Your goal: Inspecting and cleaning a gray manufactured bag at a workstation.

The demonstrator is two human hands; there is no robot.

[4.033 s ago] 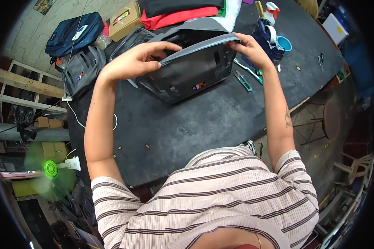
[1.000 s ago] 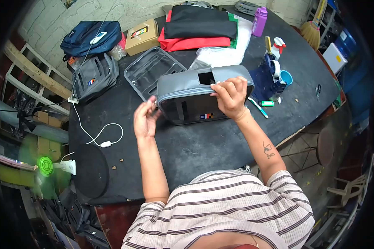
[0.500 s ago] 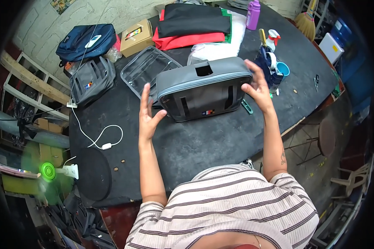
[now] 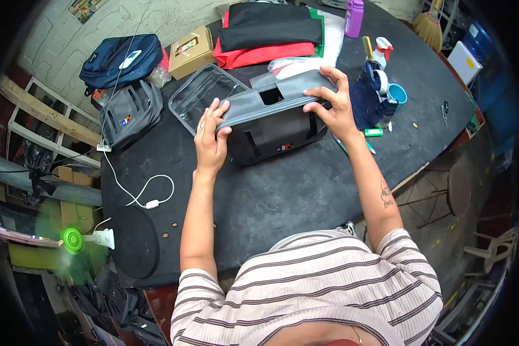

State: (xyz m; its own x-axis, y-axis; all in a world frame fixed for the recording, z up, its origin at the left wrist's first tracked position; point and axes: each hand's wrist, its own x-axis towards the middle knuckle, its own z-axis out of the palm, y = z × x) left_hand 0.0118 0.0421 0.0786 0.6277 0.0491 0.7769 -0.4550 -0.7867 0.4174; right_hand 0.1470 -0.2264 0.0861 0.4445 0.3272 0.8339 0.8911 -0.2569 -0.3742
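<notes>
A grey box-shaped bag (image 4: 277, 135) stands on the black table, its zipped top edge tilted toward me. It has a rectangular opening in the top, black strips on the front and a small coloured label. My left hand (image 4: 211, 138) grips the upper left corner, fingers over the top and thumb on the front. At the upper right corner, my right hand (image 4: 335, 109) pinches the zipped rim between fingers and thumb. Behind the bag's left side lies a clear panel (image 4: 205, 92) with dark edging, partly hidden by it.
A flat grey bag piece (image 4: 132, 112), blue backpack (image 4: 121, 60) and carton (image 4: 189, 52) lie far left. Folded fabric (image 4: 271, 29) is behind. A spray bottle (image 4: 380, 53) and blue cup (image 4: 396, 94) stand right. A white cable (image 4: 151, 204) and spinning fan (image 4: 73, 240) are left.
Both hands have closed from open beside the bag onto its upper corners. The bag's top has tipped and shifted slightly left.
</notes>
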